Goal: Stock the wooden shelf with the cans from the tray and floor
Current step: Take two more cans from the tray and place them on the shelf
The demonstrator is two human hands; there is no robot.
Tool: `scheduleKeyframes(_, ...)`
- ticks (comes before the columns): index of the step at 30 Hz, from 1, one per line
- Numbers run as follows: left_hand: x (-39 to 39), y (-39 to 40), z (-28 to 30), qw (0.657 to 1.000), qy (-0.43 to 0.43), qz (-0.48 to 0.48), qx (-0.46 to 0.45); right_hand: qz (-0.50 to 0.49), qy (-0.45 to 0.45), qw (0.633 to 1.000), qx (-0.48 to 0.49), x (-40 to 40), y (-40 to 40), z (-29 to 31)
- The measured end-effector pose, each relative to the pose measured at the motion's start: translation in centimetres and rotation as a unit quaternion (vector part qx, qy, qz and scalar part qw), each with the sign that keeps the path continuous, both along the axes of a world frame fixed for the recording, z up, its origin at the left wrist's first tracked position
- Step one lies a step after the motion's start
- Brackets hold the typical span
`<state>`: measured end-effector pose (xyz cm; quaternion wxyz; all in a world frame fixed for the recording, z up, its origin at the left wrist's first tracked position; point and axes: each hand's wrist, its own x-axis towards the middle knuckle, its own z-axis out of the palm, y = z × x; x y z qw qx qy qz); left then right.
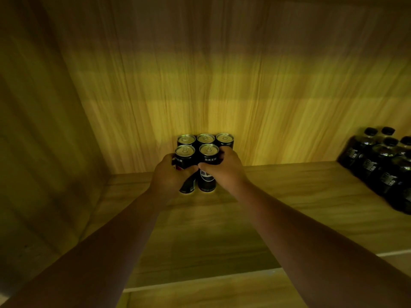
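Observation:
Several black cans stand upright on the wooden shelf board (278,196), near its back wall. Three form a back row (205,138). In front of them stand two more. My left hand (170,176) is wrapped around the front left can (185,155). My right hand (224,168) grips the front right can (209,156), its fingers reaching around the far side. Both front cans rest on the board, touching each other and the back row.
A cluster of dark bottles with black caps (382,165) fills the right end of the shelf. The shelf's left side wall (44,152) and back panel (244,85) close in the space. The front edge of the board (200,283) runs below my forearms.

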<state>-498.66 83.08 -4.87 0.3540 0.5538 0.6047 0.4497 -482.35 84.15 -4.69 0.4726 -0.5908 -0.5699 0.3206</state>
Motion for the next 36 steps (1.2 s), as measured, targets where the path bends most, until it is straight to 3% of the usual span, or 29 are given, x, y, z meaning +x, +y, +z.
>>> scheduleKeyframes(3,-0.3,-1.2,0.0,0.997,0.074,-0.011,0.016,-0.008,-0.030,0.999,-0.019,0.5,-1.5,0.3)
scheduleKeyframes(7,-0.4,-2.8,0.6,0.981,0.182,-0.036,0.047,-0.016,-0.170,0.985,-0.033,1.1,-3.6,0.8)
scheduleKeyframes(12,-0.5,-4.7,0.6,0.929,0.369,0.019,0.034,0.012,-0.299,0.952,-0.061,2.3,-7.2,1.6)
scheduleKeyframes(15,-0.4,-6.4,0.7,0.904,0.426,0.008,0.033,0.039,-0.390,0.919,-0.042,3.4,-9.8,2.4)
scheduleKeyframes(20,1.0,-11.3,2.0,0.860,0.510,-0.033,0.009,0.071,-0.454,0.888,-0.018,4.9,-14.4,3.7)
scheduleKeyframes(27,5.8,-20.9,1.1,0.842,0.540,-0.009,0.020,0.115,-0.490,0.864,0.008,9.9,-21.9,2.8)
scheduleKeyframes(36,13.3,-32.6,-7.0,0.843,0.535,-0.004,-0.061,0.186,-0.498,0.847,0.011,17.2,-32.5,-4.9)
